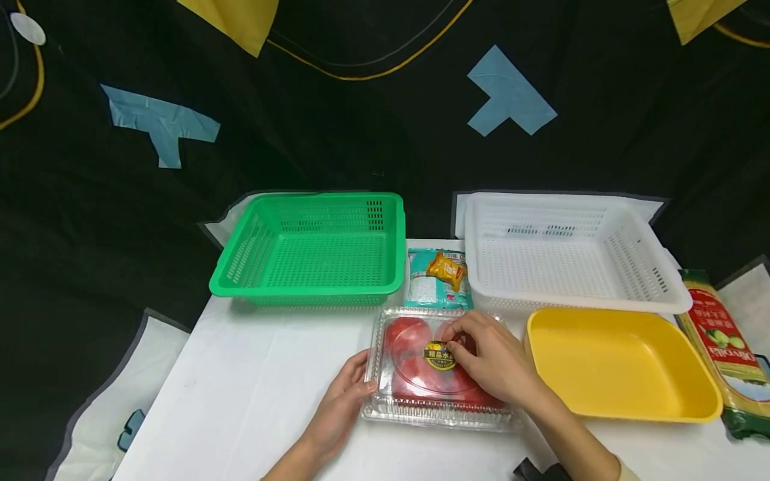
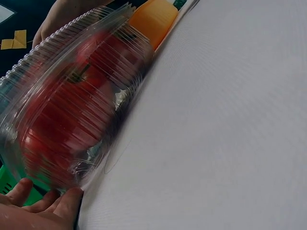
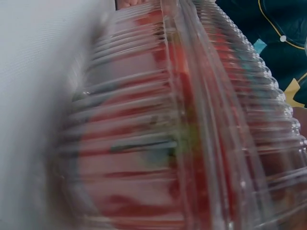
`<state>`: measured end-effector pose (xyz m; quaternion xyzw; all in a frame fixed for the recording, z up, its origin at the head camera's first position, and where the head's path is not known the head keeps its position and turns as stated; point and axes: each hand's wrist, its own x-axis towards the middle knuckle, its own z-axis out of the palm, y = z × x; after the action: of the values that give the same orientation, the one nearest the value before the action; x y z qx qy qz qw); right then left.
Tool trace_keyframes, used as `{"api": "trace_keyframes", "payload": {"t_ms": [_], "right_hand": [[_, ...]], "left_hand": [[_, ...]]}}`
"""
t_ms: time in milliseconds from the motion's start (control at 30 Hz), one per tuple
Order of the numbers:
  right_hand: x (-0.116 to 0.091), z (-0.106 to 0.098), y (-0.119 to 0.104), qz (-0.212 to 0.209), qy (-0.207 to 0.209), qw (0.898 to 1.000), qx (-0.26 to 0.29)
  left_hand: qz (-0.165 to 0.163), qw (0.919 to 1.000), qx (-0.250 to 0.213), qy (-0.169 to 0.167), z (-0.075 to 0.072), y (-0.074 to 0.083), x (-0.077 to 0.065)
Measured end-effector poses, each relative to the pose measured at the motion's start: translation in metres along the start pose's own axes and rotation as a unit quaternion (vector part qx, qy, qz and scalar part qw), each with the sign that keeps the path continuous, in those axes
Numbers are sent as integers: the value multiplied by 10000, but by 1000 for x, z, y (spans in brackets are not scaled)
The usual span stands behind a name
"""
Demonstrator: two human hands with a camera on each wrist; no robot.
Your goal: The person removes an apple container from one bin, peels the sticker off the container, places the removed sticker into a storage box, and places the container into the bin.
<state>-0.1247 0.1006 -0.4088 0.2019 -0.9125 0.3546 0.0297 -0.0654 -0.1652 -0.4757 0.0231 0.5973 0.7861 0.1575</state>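
A clear plastic box (image 1: 442,422) of red tomatoes (image 1: 406,334) lies on the white table in the head view. My left hand (image 1: 339,415) holds its left edge, thumb at the rim and fingers along the side. On the lid is a round black-and-gold sticker (image 1: 436,355). My right hand (image 1: 496,361) reaches over from the right and pinches the sticker's right edge with thumb and forefinger, hiding that part. The left wrist view shows left fingers (image 2: 45,203) against the box's end. Ribbed plastic fills the right wrist view, blurred over a tomato (image 3: 129,167).
Behind the box stand a green basket (image 1: 307,294) and a white basket (image 1: 580,302). Between them lies a teal packet (image 1: 421,290) with a small orange packet (image 1: 446,268) on it. A yellow tub (image 1: 619,374) is at right, beside a red-and-gold bag (image 1: 722,327).
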Motion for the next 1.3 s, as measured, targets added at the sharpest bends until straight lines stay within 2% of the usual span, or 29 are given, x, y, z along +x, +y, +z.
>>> {"api": "trace_keyframes", "payload": {"t_ms": [233,433,700,967,1300], "right_hand": [[0,3,1,24,51,10000,18],[-1,2,2,226,-72,9993,292],[-3,2,2,387,-22,9982,449],[-8,-1,6,208,110,9965,808],[-10,-5,8,-266,77,9936,1095]], "left_hand": [[50,10000,29,-9,-2,1,-1],[59,10000,40,53,-2,0,-3],[45,10000,85,25,-4,0,-3],[56,9999,109,-25,-3,-2,-2],[107,9999,85,-40,-3,-3,0]]}}
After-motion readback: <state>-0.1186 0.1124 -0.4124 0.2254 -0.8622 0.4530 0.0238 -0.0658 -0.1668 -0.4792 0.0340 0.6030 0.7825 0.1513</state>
